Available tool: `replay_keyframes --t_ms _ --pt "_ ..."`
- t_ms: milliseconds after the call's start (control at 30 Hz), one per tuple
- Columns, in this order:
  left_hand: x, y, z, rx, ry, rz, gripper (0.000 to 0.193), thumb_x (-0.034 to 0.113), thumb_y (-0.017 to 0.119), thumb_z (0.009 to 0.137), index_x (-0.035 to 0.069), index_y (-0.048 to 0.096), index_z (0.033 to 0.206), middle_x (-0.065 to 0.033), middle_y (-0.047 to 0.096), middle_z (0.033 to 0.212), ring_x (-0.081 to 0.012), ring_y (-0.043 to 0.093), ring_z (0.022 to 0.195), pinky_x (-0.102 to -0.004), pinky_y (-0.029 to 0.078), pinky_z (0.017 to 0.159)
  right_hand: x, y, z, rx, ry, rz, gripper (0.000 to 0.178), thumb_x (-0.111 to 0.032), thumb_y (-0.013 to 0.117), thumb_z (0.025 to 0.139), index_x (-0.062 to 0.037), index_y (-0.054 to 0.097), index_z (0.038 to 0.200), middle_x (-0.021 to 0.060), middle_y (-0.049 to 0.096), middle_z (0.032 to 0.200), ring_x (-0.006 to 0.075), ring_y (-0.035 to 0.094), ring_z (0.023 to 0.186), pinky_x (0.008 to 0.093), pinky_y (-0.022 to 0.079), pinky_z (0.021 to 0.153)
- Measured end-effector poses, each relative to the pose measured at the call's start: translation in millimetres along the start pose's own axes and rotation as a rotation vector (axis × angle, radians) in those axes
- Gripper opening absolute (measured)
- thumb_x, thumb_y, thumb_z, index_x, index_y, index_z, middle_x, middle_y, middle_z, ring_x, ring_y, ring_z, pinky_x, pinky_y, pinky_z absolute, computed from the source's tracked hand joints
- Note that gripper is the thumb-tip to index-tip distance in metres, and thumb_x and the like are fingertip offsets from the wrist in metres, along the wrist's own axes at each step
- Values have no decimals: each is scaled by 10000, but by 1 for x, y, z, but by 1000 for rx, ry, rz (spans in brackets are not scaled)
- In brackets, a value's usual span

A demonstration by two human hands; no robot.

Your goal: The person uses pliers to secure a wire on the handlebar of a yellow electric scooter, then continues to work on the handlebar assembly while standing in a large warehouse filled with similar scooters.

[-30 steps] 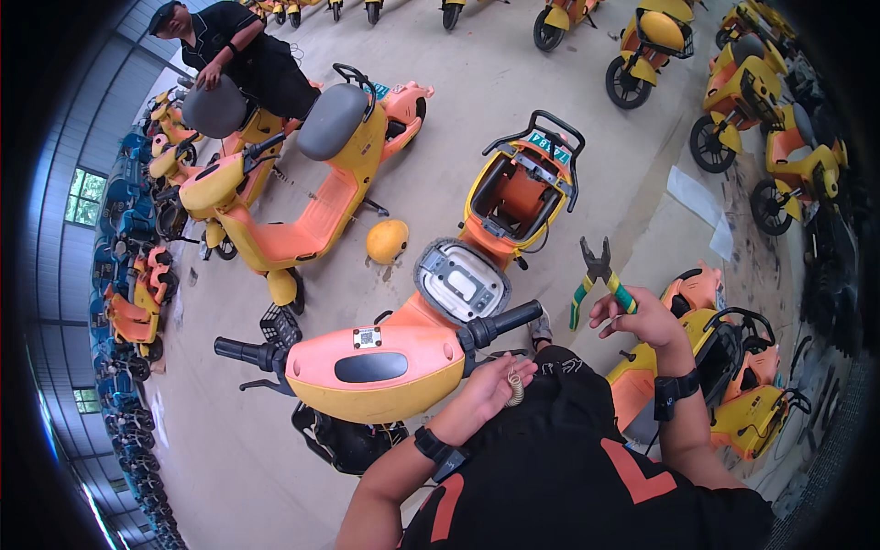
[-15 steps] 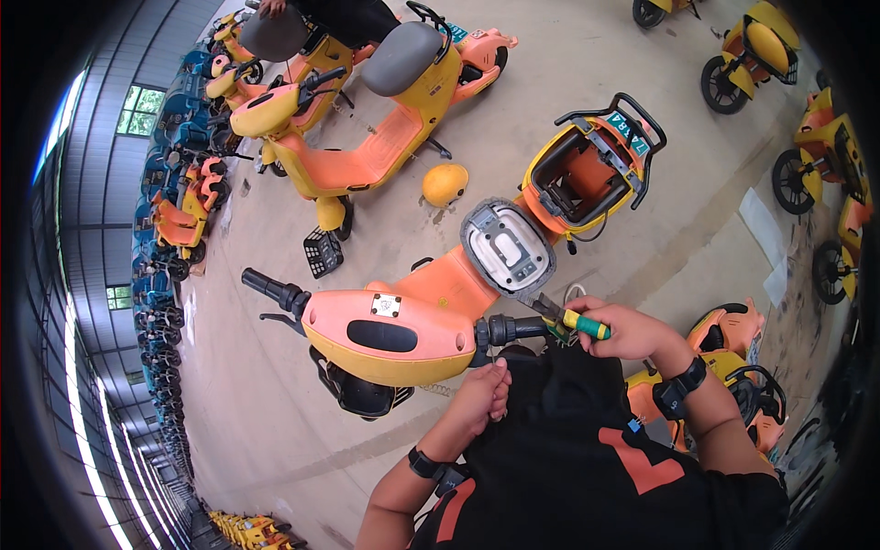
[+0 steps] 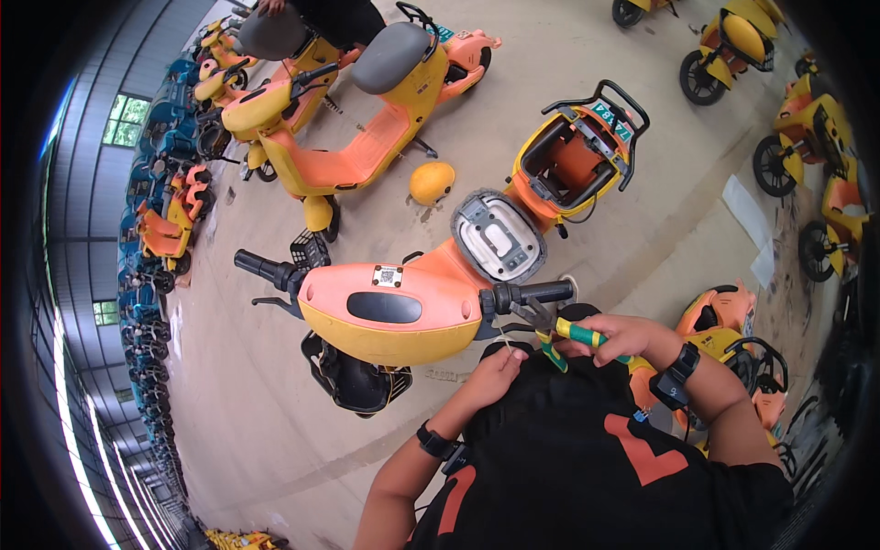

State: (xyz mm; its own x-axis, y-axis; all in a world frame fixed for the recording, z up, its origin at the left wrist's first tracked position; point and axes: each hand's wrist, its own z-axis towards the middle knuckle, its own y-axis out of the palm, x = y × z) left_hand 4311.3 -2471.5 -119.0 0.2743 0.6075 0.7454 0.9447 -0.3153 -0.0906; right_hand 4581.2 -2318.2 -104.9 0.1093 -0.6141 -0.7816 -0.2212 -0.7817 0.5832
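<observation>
An orange and yellow scooter (image 3: 390, 339) stands right in front of me, its handlebar running across. My left hand (image 3: 496, 374) pinches a thin pale strand (image 3: 505, 339) just below the right end of the handlebar. Green and yellow handled pliers (image 3: 581, 333) are in my right hand (image 3: 628, 337), their handles spread apart. The jaws point up and left, close under the black handlebar grip (image 3: 545, 291) and a short way right of the strand. Whether the jaws touch anything I cannot tell.
Behind the handlebar the scooter's seat (image 3: 469, 226) lies flipped with its pale underside up, before an open storage compartment (image 3: 559, 190). A yellow helmet (image 3: 432, 183) rests on the floor. Another scooter (image 3: 321, 165) stands at the far left, a person (image 3: 344, 20) behind it. More scooters line both sides.
The pliers have dropped lower beside the grip, and their handles are now wider apart. My left hand has shifted slightly up and right, with the strand showing more plainly. The whole view has shifted a little.
</observation>
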Motion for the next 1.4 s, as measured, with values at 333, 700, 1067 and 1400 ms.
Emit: replay_keyframes --t_ms 333,700,1067,1400 --pt "-34 72 106 -302 195 -444 452 370 471 1101 12 359 1354 -60 584 885 -148 572 740 -291 499 722 40 71 -71 556 68 266 196 39 573 742 -15 579 930 122 607 1269 307 507 1382 458 462 1114" --pt "-92 50 183 -15 356 56 456 440 337 1122 42 555 1076 5 532 747 -107 532 684 -280 470 666 72 81 -110 759 18 173 428 -9 622 777 31 591 1201 48 590 1100 255 588 1216 466 453 1094" --pt "-7 76 193 -253 427 -163 419 420 327 1128 77 469 935 7 448 749 -99 419 659 -274 395 625 9 -60 -149 730 71 352 727 21 580 712 71 482 1430 35 599 1083 230 594 1165 454 438 1103" --pt "11 105 124 -169 166 -519 350 351 417 1119 75 541 944 28 489 842 -98 461 793 -268 415 771 -79 -252 -57 339 409 179 317 37 564 638 20 620 950 183 468 1524 377 496 1387 517 428 1151"
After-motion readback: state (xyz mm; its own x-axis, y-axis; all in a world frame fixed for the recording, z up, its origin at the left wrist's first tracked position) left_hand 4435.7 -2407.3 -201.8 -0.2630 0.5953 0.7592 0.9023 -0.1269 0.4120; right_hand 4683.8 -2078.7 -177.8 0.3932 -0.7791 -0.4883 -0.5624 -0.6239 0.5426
